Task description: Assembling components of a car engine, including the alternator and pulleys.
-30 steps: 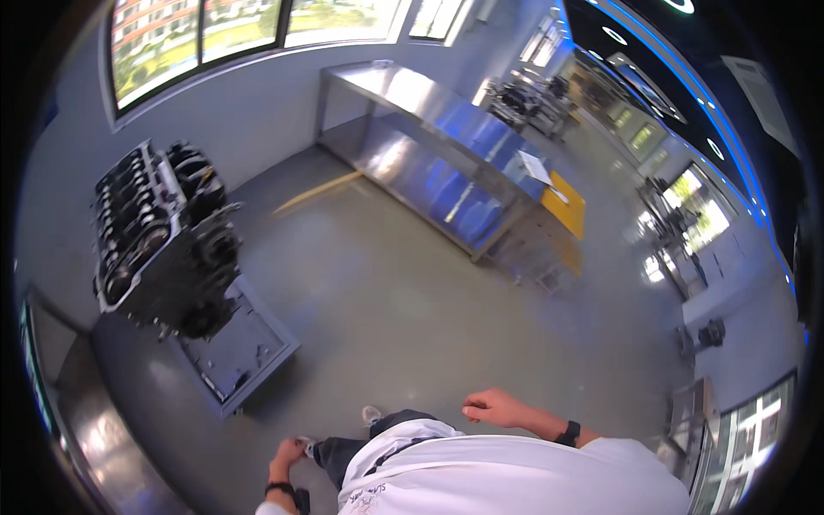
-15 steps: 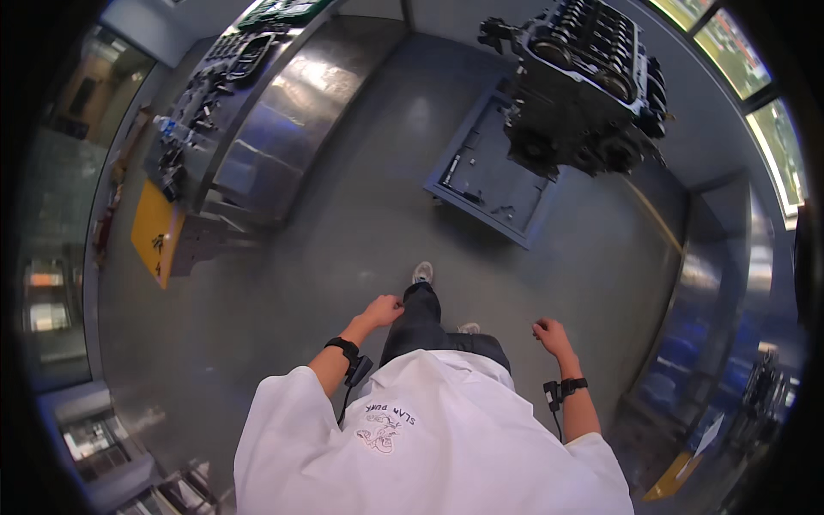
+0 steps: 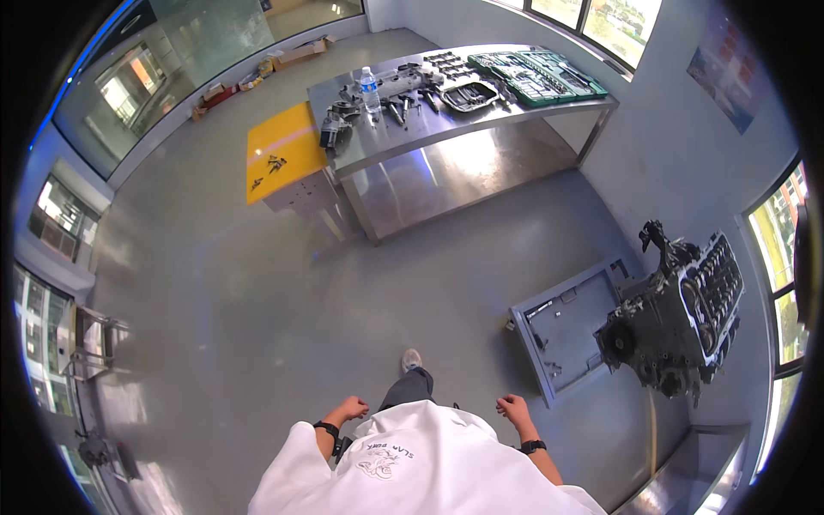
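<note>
My left hand (image 3: 352,408) hangs in front of my body on the left, its fingers loosely curled and nothing visible in them. On the other side my right hand (image 3: 512,408) is also curled, with no object showing in it. Neither hand touches anything. Nearest to the right hand is a grey metal tray (image 3: 534,359) with small parts lying in it. A dark engine (image 3: 639,330), its top uncovered, stands above and beside the tray.
A steel workbench (image 3: 378,148) ahead carries engine parts, a water bottle (image 3: 370,91) and an opened green tool case (image 3: 564,96). Against its left end stands a yellow-topped cabinet (image 3: 285,137) with small parts. Windows (image 3: 596,26) and walls bound the room.
My view has swung left, so the workbench now lies ahead and the engine has shifted to the lower right of the picture. Both hands remain curled at my sides.
</note>
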A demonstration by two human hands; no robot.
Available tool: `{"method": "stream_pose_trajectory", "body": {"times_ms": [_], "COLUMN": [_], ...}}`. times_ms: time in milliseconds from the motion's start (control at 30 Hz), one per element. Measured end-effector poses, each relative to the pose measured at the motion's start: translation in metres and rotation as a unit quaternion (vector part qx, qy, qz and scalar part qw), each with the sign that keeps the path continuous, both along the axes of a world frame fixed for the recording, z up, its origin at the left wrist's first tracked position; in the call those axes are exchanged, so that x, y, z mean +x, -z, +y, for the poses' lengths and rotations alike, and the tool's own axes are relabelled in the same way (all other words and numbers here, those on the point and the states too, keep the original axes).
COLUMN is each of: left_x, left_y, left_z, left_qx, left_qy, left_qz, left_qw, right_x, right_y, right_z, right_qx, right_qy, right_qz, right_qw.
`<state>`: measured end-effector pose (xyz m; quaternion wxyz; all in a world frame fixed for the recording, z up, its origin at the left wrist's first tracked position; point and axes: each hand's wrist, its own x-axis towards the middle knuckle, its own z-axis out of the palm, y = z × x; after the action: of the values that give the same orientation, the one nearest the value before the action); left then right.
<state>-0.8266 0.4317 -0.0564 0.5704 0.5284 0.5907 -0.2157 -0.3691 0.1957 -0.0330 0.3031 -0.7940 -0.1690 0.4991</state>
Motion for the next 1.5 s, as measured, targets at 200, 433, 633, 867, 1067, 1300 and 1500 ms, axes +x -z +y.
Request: {"method": "stream_pose_trajectory", "body": {"times_ms": [200,433,633,867,1067,1300,1500], "left_x": [0.042,0.142,0.209,0.218,0.249,0.303,0.304], "left_y": [0.002,-0.027,-0.090,-0.192,-0.175,-0.085,-0.064], "left_z": [0.162,0.322,0.466,0.705,0.949,1.078,1.078], "left_qx": [0.200,0.291,0.391,0.139,0.051,0.022,-0.038], "left_qy": [0.014,-0.031,-0.031,-0.383,-0.593,-0.615,-0.623], "left_qz": [-0.091,-0.185,-0.268,-0.475,-0.398,-0.269,-0.292], "left_qw": [0.975,0.938,0.880,0.780,0.698,0.740,0.724], "right_x": [0.016,0.042,0.069,0.089,0.050,-0.106,-0.178], "right_y": [-0.015,-0.026,-0.004,-0.021,-0.063,-0.105,-0.107], "right_z": [0.090,0.205,0.337,0.487,0.557,0.527,0.520], "right_qx": [-0.088,-0.063,-0.040,-0.060,0.025,-0.155,-0.176], "right_qy": [-0.034,0.115,0.075,0.110,0.183,0.250,0.279], "right_qz": [-0.129,0.058,0.072,0.058,0.027,0.031,-0.015], "right_qw": [0.987,0.990,0.994,0.990,0.982,0.955,0.944]}}
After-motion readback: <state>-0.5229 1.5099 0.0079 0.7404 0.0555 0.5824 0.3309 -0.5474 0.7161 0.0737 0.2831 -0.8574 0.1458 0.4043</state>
